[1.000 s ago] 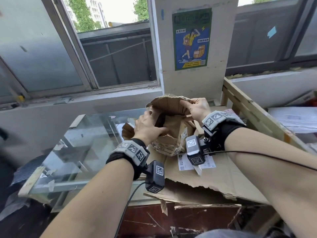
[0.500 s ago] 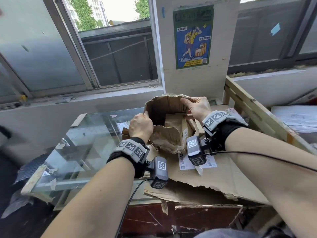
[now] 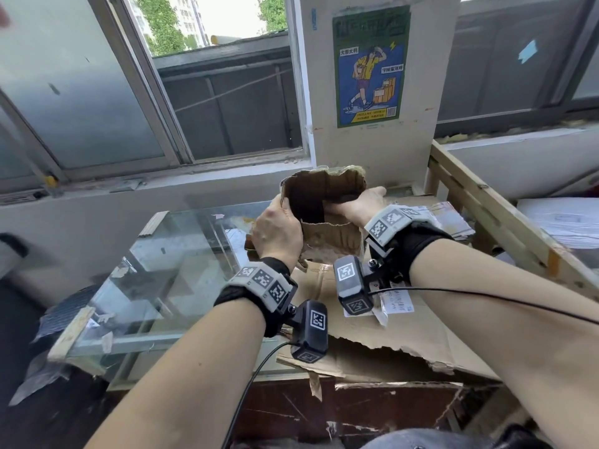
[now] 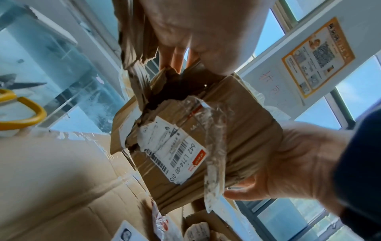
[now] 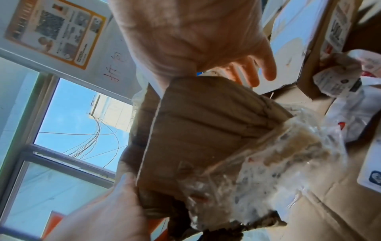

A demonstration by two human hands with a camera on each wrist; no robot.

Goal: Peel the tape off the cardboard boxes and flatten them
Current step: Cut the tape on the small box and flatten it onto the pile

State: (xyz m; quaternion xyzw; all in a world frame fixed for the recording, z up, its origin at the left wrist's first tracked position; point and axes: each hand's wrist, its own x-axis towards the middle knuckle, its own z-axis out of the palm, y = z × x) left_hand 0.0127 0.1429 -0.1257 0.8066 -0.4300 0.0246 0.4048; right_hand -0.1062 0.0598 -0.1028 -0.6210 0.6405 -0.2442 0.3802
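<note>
Above a flattened cardboard sheet (image 3: 405, 328) on the cluttered worktop, the head view shows both hands holding a small torn cardboard box (image 3: 324, 202) off the surface, open side toward the camera. The left hand (image 3: 277, 233) grips the box's left wall, fingers wrapped over the edge. The right hand (image 3: 358, 205) reaches in at the right side, fingers curled over that wall. A glass panel (image 3: 155, 273) lies to the left, a poster (image 3: 369, 66) hangs on the pillar behind.

From the left wrist, the box (image 4: 237, 124) shows a ripped hole, a shipping label (image 4: 175, 150) and a loose strip of clear tape (image 4: 214, 154) hanging from it. Yellow-handled scissors (image 4: 22, 107) lie on the glass.

From the right wrist, the right hand (image 5: 185, 35) clasps the box's top edge, apparently with the thumb outside, though blur makes this uncertain. Crumpled tape (image 5: 278, 163) clings to the box's lower corner, and the left hand (image 5: 107, 212) holds the opposite edge.
</note>
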